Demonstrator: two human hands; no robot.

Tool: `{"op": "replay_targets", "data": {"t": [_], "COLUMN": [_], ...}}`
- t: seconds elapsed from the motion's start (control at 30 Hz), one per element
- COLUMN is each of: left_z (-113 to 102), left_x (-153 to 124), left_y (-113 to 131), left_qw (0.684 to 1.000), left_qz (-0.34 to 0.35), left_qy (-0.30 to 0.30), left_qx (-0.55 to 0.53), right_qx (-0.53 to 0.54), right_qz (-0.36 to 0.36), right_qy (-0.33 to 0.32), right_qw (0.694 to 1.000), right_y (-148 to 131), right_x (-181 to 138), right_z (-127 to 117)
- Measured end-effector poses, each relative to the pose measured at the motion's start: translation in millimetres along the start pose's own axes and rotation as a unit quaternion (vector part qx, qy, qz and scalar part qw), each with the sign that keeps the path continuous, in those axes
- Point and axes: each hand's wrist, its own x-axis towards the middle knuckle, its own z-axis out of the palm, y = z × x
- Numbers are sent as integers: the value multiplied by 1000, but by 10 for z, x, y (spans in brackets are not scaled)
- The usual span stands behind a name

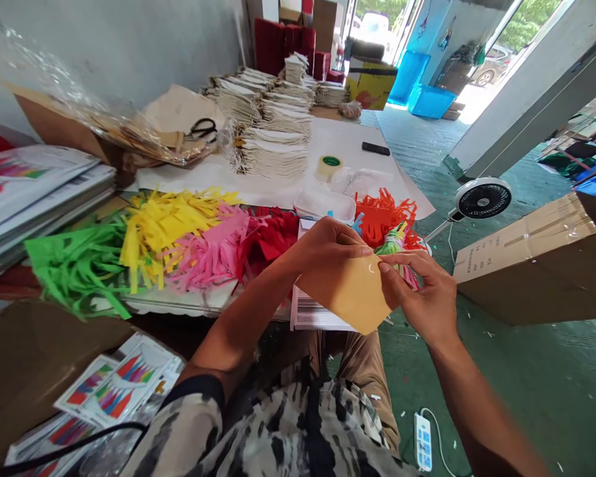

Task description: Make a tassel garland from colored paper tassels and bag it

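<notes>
My left hand (328, 248) and my right hand (422, 295) both pinch a small tan paper envelope (350, 298) held over my lap, in front of the table edge. The left fingers curl over its top edge and the right fingertips grip its upper right corner, where a clear film shows. Just behind the hands lie cut paper fringes: orange (382, 215), red (271, 238), pink (211, 255), yellow (163, 222) and green (77, 265). A white sheet with a barcode (310, 315) sits under the envelope.
A clear plastic box (325, 204), a tape roll (328, 165), a black remote (376, 148), scissors (202, 128) and stacks of paper bags (273, 149) are on the table. A small fan (481, 199), a cardboard box (531, 265) and a power strip (423, 440) stand on the green floor at right.
</notes>
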Motion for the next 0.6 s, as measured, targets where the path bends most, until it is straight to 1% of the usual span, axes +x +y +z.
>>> {"op": "replay_targets", "data": {"t": [0.1,0.2,0.27,0.33,0.4,0.43,0.5,0.6], "left_z": [1,5,3,-18,-71,-112,-227,-471], "left_x": [11,17,18,22,36,50,95,210], "left_y": [-36,-41,-25,-9,-14,-28,-82,-203], "left_qw": [1000,1000,1000,999,999,998,996,987], "left_qz": [2,-4,-12,-17,-20,-20,-15,14], "left_qy": [-1,-3,-4,5,25,40,77,151], "left_qx": [5,-12,-23,-29,-34,-36,-39,-45], "right_qx": [-3,-37,-86,-129,-131,-116,-69,3], "right_qz": [-13,-42,-90,-161,-221,-237,-235,-176], "right_qy": [33,66,83,101,110,116,132,174], "right_qw": [999,996,989,973,960,958,960,969], "right_y": [0,12,29,46,54,54,46,36], "right_x": [-24,-53,-66,-76,-84,-88,-91,-89], "right_z": [22,43,52,53,44,35,12,-15]}}
